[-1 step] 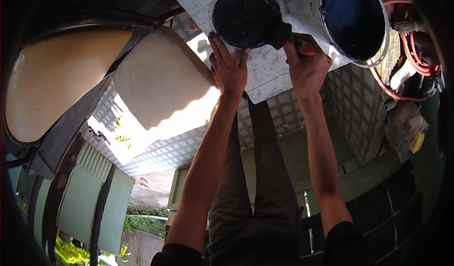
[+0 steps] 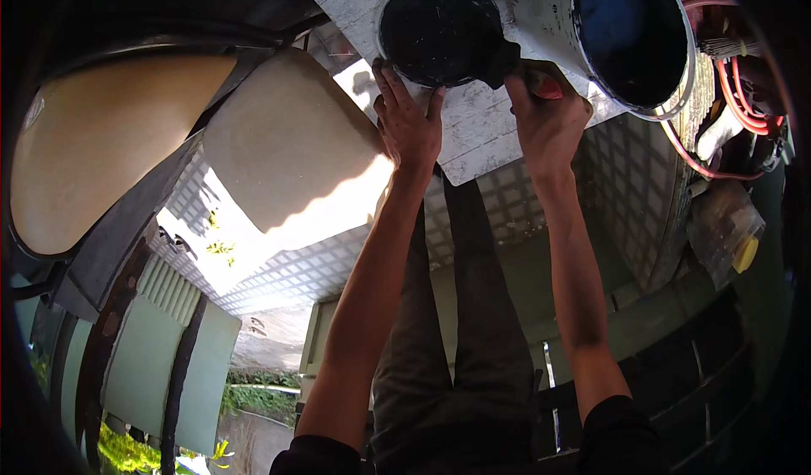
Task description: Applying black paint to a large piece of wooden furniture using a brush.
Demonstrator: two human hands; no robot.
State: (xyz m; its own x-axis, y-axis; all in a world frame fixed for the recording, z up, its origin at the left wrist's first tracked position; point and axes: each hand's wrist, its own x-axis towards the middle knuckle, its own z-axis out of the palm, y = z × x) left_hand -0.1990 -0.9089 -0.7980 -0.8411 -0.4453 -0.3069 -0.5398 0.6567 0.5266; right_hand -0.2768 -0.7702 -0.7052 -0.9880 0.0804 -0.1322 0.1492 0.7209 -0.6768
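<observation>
A round tub (image 2: 440, 29) with a pale rim and black contents stands on a white, stained board. My left hand (image 2: 409, 120) rests against its near left rim, fingers stretched out and thumb apart. In my right hand (image 2: 551, 117) is a paintbrush (image 2: 502, 66) with a red handle; its wide, black-coated head lies at the tub's right rim. The fingers are wrapped round the handle and partly hide it. Just right of the brush, a larger white bucket (image 2: 553, 31) leans toward me, its inside dark and glossy.
Under the tub is the white board (image 2: 481, 137). Two tan chair parts (image 2: 287, 145) stand on the left, the nearer partly sunlit. Orange cable (image 2: 735, 95) and a clear plastic bag (image 2: 722, 226) are at the right. Patterned floor tiles (image 2: 629, 188) lie below.
</observation>
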